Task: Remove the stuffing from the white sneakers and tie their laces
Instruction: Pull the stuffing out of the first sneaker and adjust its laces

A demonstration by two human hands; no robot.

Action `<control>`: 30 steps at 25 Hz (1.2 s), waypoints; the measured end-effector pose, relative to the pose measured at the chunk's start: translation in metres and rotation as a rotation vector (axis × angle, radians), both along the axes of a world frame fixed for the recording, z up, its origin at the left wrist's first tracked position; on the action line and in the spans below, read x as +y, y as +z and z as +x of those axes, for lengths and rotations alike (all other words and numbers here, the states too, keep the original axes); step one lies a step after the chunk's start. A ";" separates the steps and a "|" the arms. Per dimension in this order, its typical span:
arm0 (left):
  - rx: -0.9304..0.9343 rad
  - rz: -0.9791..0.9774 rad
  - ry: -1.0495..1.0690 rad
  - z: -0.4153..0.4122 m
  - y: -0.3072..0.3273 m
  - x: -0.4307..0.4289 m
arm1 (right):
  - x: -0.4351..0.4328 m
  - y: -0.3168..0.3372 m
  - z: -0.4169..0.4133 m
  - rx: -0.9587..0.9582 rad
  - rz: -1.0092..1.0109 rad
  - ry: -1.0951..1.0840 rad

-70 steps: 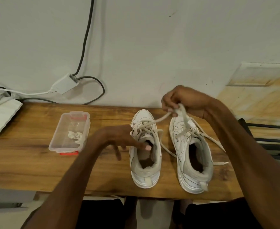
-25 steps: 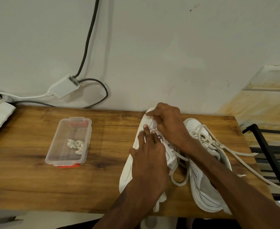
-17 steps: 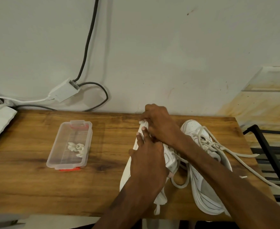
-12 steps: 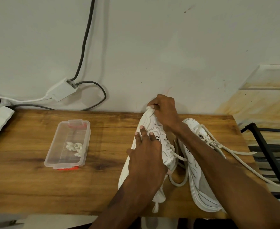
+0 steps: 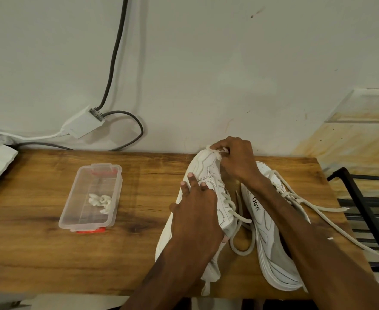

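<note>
The left white sneaker [image 5: 208, 171] lies tipped onto its side on the wooden table [image 5: 38, 242], toe toward the wall. My left hand [image 5: 195, 215] presses on its upper with fingers laid straight. My right hand [image 5: 237, 162] is at the toe end, fingers curled round a white lace [image 5: 215, 153]. A slack loop of lace [image 5: 242, 245] hangs between the shoes. The right sneaker [image 5: 264, 231] lies beside it under my right forearm, its untied laces [image 5: 318, 206] trailing to the right. Both shoe openings are hidden.
A clear plastic container [image 5: 72, 211] stands at the left with a wad of white stuffing [image 5: 101, 201] in it. A white power adapter [image 5: 83, 124] and cables hang on the wall. A black metal rack [image 5: 363, 209] stands off the table's right edge.
The left sneaker was tipped onto its side and my left hand settled on it. My right hand left the right shoe's laces and now grips lace at the left shoe's toe.
</note>
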State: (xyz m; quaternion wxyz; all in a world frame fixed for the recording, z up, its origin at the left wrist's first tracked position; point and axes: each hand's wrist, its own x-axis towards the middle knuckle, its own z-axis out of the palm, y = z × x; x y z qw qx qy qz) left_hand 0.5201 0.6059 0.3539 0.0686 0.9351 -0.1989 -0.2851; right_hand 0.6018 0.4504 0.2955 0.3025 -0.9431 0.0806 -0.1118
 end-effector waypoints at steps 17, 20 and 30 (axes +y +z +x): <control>-0.037 -0.076 0.049 -0.007 -0.008 0.000 | 0.044 0.003 0.000 -0.130 -0.028 0.158; -0.039 -0.042 0.050 -0.006 -0.010 -0.002 | 0.020 0.004 0.021 -0.062 0.067 -0.065; -0.015 -0.043 0.052 -0.005 -0.009 -0.005 | 0.038 0.011 0.006 -0.098 0.052 0.013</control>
